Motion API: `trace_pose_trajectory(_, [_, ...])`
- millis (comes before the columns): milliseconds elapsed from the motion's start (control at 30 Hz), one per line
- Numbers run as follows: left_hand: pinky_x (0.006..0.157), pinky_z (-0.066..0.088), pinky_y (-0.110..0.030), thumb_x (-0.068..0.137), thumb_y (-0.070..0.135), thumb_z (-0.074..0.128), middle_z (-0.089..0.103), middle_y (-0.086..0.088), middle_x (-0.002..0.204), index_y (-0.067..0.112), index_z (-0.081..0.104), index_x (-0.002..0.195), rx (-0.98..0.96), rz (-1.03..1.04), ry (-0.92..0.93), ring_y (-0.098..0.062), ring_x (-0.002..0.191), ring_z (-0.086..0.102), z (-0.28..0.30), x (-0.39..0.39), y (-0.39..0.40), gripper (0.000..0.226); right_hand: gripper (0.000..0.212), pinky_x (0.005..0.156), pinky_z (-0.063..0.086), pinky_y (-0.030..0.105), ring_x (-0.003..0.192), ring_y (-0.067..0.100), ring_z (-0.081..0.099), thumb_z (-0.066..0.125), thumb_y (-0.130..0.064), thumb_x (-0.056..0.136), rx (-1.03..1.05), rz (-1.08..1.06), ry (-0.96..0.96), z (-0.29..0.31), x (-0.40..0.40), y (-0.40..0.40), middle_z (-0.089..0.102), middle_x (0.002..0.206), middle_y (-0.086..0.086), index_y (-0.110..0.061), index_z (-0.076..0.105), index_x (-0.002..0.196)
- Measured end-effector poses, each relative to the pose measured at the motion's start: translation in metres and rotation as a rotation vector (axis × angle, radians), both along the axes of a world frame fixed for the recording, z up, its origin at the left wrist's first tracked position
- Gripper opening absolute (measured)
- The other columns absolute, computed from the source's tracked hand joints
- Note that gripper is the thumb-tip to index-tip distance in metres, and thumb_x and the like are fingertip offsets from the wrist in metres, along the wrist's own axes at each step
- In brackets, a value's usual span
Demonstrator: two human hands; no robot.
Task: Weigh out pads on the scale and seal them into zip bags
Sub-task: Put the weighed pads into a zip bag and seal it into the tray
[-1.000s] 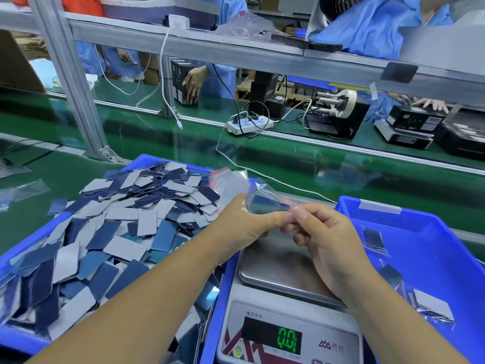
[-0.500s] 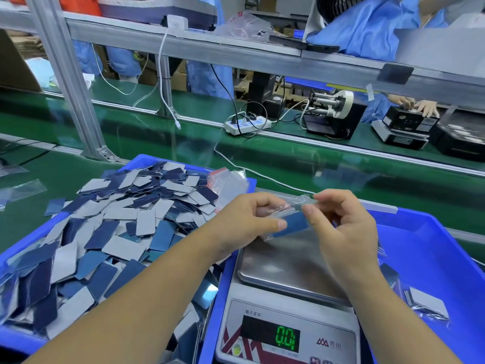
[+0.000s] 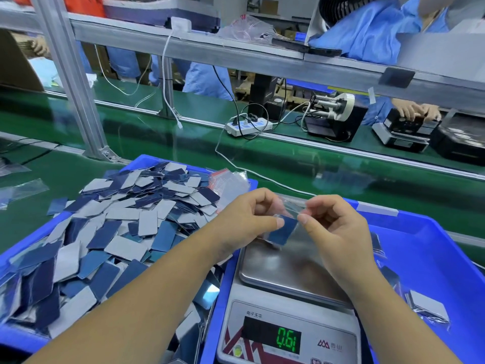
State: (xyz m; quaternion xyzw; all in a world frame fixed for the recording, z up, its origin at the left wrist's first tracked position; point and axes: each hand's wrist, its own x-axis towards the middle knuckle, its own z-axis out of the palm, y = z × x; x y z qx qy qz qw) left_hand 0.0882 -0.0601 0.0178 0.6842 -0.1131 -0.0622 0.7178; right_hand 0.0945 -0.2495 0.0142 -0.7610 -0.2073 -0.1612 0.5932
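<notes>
Two hands: both pinch one clear zip bag [image 3: 284,227] above the scale pan [image 3: 286,269].
Left hand [image 3: 246,222]: thumb and curled fingers closed on the bag's 9 o'clock end.
Right hand [image 3: 336,227]: thumb and forefinger nipped on its 3 o'clock end.
Bag: holds a blue pad.
Loose pads [image 3: 110,232]: heaped in the tray at 9 o'clock.

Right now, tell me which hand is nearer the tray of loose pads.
Left. The left hand hovers by the tray of loose pads; the right hand is across the scale.
</notes>
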Motion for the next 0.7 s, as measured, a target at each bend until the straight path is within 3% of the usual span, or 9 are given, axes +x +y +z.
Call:
trace_pose_trajectory(100, [0.086, 0.058, -0.036, 0.096, 0.008, 0.064, 0.074, -0.017, 0.107, 0.016, 0.062, 0.089, -0.012, 0.031, 0.009, -0.03, 0.096, 0.069, 0.0018, 0.0012, 0.0007, 0.011, 0.041, 0.071, 0.052, 0.018, 0.074, 0.01, 0.065, 0.075, 0.003, 0.081, 0.087, 0.031, 0.019, 0.0018, 0.0012, -0.0018, 0.071, 0.081, -0.003, -0.036, 0.066, 0.091])
trace_pose_trajectory(167, [0.093, 0.058, -0.044, 0.095, 0.012, 0.067, 0.071, -0.023, 0.108, 0.016, 0.065, 0.084, -0.006, 0.073, 0.008, -0.035, 0.103, 0.069, 0.0016, 0.0025, 0.0009, 0.012, 0.042, 0.071, 0.052, 0.018, 0.073, 0.011, 0.066, 0.076, 0.005, 0.08, 0.138, 0.041, 0.058, 0.0026, 0.0026, -0.0029, 0.073, 0.08, 0.001, -0.035, 0.066, 0.09])
trace_pose_trajectory(300, [0.084, 0.06, -0.032, 0.089, 0.014, 0.075, 0.072, -0.022, 0.102, 0.012, 0.071, 0.086, -0.007, 0.09, -0.008, -0.023, 0.095, 0.071, 0.0004, 0.0038, 0.0029, 0.005, 0.043, 0.07, 0.052, 0.019, 0.072, 0.012, 0.067, 0.076, 0.005, 0.08, 0.19, 0.052, 0.128, 0.0029, 0.0036, -0.0038, 0.074, 0.078, 0.003, -0.036, 0.066, 0.088])
trace_pose_trajectory(500, [0.091, 0.058, -0.042, 0.074, 0.019, 0.079, 0.076, -0.015, 0.096, 0.021, 0.078, 0.08, 0.04, 0.069, -0.057, -0.017, 0.086, 0.07, -0.0015, 0.0043, 0.0041, 0.006, 0.044, 0.072, 0.053, 0.018, 0.075, 0.011, 0.069, 0.073, 0.005, 0.083, 0.191, 0.074, 0.138, 0.0035, 0.0024, -0.0042, 0.075, 0.08, 0.002, -0.038, 0.065, 0.086])
trace_pose_trajectory(700, [0.078, 0.056, -0.029, 0.075, 0.026, 0.075, 0.076, -0.007, 0.087, 0.026, 0.076, 0.074, 0.088, 0.075, -0.093, -0.012, 0.078, 0.066, -0.0029, 0.0036, 0.0014, 0.001, 0.034, 0.072, 0.052, 0.021, 0.073, 0.011, 0.062, 0.075, -0.006, 0.077, 0.197, 0.107, 0.115, 0.0032, 0.0013, -0.0029, 0.069, 0.077, -0.004, -0.036, 0.06, 0.08])
